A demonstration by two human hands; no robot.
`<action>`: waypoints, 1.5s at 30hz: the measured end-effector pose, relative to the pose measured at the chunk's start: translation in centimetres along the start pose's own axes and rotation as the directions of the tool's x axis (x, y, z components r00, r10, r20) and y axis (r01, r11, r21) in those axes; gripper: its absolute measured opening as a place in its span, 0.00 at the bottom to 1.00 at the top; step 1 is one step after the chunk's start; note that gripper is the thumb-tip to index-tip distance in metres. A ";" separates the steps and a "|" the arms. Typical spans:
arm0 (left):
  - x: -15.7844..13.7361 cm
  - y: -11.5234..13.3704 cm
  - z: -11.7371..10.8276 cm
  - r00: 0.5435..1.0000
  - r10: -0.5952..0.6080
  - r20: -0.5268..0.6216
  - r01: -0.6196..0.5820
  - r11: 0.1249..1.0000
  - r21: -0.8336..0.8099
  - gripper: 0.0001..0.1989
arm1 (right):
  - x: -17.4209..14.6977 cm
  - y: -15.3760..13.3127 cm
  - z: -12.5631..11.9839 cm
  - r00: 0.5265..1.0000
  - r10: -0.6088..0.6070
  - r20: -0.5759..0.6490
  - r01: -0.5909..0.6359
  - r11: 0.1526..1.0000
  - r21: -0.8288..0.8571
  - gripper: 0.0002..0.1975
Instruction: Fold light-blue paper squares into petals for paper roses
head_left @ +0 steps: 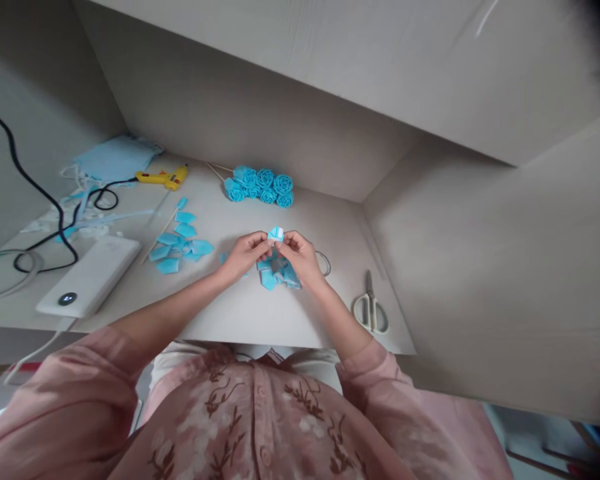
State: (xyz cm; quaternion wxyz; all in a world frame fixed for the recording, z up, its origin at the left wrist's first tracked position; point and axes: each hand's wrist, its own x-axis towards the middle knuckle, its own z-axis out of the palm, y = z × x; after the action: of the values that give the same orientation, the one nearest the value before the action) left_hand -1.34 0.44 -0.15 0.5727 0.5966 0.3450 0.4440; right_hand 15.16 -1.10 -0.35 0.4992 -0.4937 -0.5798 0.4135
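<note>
Between the fingertips of both hands is a small folded blue-and-white petal piece (276, 234), held up over the desk. My left hand (249, 252) pinches its left side, and my right hand (298, 252) pinches its right side. Below and between the hands lie several loose blue petals (269, 277), partly covered by my right hand. Another group of blue petals (180, 247) lies to the left, beside a thin wooden stick (159, 233) with a small blue tip. Farther back rests a bunch of finished blue roses (265, 185) on wooden sticks.
A yellow glue gun (164, 177) with a black cord lies at back left, near a stack of blue face masks (117, 157). A white power bank (90, 277) sits at left front. Scissors (370, 310) lie at right, and a ring-shaped item (326, 263) is by my right hand.
</note>
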 end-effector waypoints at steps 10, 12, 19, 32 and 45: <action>0.3 0.0 -0.2 1.000 -0.015 -0.026 0.014 0.999 -0.035 0.15 | -0.8 1.9 -0.1 0.999 -0.032 0.015 0.032 0.999 -0.036 0.13; 0.3 0.0 -0.3 0.999 -0.008 -0.037 0.006 0.999 -0.039 0.14 | -1.0 1.7 -0.3 0.998 -0.031 0.057 0.034 0.998 -0.049 0.13; 0.5 -0.6 -0.7 0.997 -0.036 -0.068 0.035 0.999 -0.029 0.14 | -0.8 0.4 -2.0 0.987 -0.105 0.118 0.113 0.991 -0.067 0.21; 0.0 -0.2 -0.3 0.999 -0.034 -0.006 0.034 0.999 0.039 0.15 | -1.6 -1.0 -1.4 0.970 -0.242 0.034 0.236 0.889 -0.393 0.05; 0.3 -0.7 -0.3 0.990 -0.139 0.007 0.139 0.989 -0.055 0.13 | -1.5 -0.1 -1.3 0.862 -0.495 0.109 0.480 0.728 -0.490 0.09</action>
State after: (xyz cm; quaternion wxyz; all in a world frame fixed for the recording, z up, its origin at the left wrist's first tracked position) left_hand -1.42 0.89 -0.84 0.6191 0.5555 0.3725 0.4116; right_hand 16.42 -2.67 -0.27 0.4528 -0.4425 -0.7681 0.0957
